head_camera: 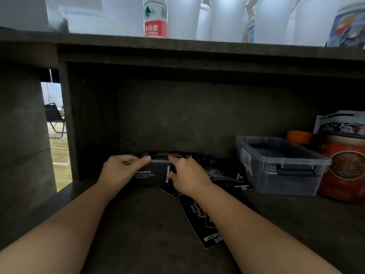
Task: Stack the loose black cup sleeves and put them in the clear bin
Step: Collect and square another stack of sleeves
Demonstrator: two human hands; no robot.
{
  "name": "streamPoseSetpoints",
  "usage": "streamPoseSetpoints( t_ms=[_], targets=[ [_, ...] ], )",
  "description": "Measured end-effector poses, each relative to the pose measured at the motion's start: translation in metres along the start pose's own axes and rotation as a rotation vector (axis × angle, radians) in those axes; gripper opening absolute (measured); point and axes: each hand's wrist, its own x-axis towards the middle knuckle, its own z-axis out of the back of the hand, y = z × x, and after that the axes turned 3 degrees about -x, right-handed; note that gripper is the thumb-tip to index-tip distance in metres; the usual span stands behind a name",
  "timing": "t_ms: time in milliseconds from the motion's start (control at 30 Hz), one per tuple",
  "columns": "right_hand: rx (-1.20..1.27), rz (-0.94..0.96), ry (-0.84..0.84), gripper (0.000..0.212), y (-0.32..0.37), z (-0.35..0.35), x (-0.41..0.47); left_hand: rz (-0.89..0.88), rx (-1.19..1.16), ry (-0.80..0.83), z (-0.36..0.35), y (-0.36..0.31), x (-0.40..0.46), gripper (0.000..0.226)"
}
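A stack of black cup sleeves [156, 172] with white print stands on edge on the dark shelf, between my two hands. My left hand [120, 171] grips its left side, fingers curled over the top edge. My right hand [187, 175] holds its right side, thumb on the front face and fingers over the top. Several loose black sleeves [223, 171] lie scattered to the right of the stack. One more sleeve [199, 220] lies flat nearer to me, partly under my right forearm. The clear bin [284, 165] with a black latch sits to the right, some dark sleeves inside.
A red tin [345, 167], an orange cup [299, 137] and a printed packet [339, 123] stand right of the bin. The shelf above carries a water bottle [155, 18] and white cups [270, 18]. A gap at the left shows a folding chair [54, 117].
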Motion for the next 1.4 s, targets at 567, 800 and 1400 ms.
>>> streamPoseSetpoints(
  t_ms=[567,800,1400],
  targets=[
    [-0.089,-0.497,0.013,0.032,-0.076,0.031,-0.009,-0.047,0.296,-0.317,0.017,0.012,0.007,0.027],
    [0.372,-0.389,-0.760,0.018,-0.044,0.052,-0.011,-0.047,0.232,-0.209,0.014,0.010,0.007,0.022],
    [0.278,-0.233,-0.084,0.051,-0.016,-0.002,0.003,-0.048,0.055,-0.078,0.011,0.007,0.007,0.018]
  ],
)
